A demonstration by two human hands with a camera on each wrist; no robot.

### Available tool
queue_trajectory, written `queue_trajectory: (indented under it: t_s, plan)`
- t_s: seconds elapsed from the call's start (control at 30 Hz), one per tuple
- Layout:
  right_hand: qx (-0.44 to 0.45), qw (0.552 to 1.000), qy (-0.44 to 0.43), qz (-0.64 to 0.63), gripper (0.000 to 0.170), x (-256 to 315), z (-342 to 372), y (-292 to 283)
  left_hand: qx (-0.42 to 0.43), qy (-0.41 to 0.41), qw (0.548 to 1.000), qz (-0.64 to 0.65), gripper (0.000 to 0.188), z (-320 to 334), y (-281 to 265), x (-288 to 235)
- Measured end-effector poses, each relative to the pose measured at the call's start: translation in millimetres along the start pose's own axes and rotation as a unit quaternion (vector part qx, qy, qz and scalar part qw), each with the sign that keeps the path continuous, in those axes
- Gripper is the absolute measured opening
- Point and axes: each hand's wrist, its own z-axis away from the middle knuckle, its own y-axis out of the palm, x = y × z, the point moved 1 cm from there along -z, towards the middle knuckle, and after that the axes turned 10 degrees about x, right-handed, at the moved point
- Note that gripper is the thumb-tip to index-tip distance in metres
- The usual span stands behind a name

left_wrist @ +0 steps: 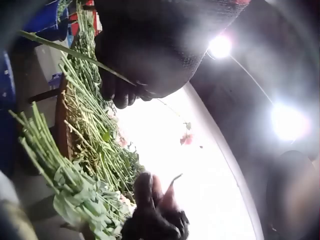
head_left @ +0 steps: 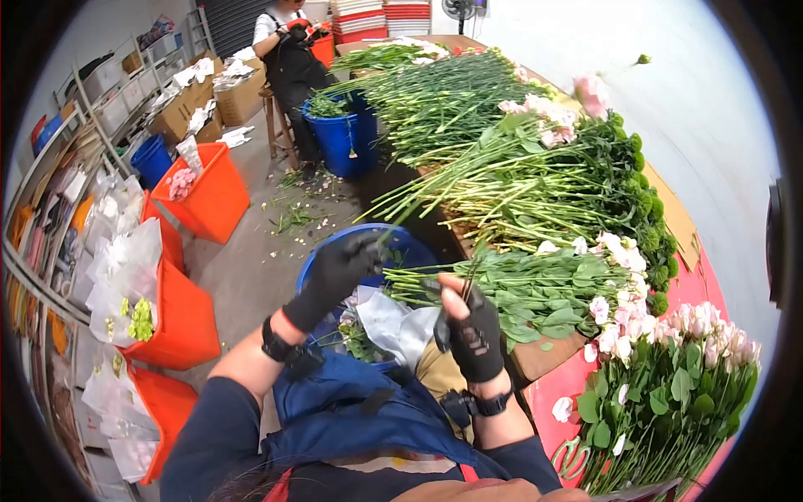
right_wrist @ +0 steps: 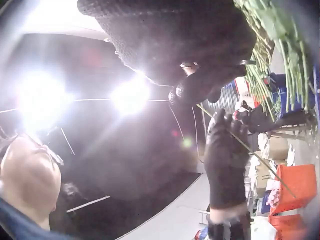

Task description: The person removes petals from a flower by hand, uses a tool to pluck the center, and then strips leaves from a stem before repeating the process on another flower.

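Note:
My left hand (head_left: 337, 274), in a black glove, pinches a long green flower stem (left_wrist: 75, 52). The stem's cut end sticks out on one side of the fingers, and a pink flower (left_wrist: 187, 137) shows beyond its other end. In the head view the pink bloom (head_left: 590, 94) stands against the white wall. My right hand (head_left: 473, 339), gloved with bare thumb tip showing, is close to the stem bundles. It grips a small tool with a thin metal tip (right_wrist: 247, 62); the rest is hidden in the fingers, so I cannot tell its kind.
Leafy pale-pink flower bundles (head_left: 544, 289) and cut stems (head_left: 519, 180) cover the table. Green-handled scissors (head_left: 571, 458) lie beside more roses (head_left: 669, 376). Below my hands stands a blue bin (head_left: 410, 243). Orange bins (head_left: 180, 309) line the left; another person (head_left: 293, 67) works behind.

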Motion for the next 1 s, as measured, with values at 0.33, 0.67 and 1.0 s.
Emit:
queue_trajectory:
  t_s: [0.33, 0.67, 1.0]
  plan:
    - [-0.03, 0.976, 0.183, 0.117, 0.026, -36.4, 101.4, -43.4, -0.063, 0.231, 0.883, -0.403, 0.03, -193.2, 51.9, 56.4]
    - [-0.013, 0.979, 0.113, 0.172, 0.029, -44.7, 97.2, -59.6, 0.213, 0.087, 0.858, -0.459, 0.028, -115.0, 146.8, 61.7]
    - [-0.008, 0.989, 0.136, 0.058, 0.032, -55.0, 100.9, -51.9, 0.14, 0.092, 0.894, -0.415, 0.027, -96.5, 152.7, 28.9]
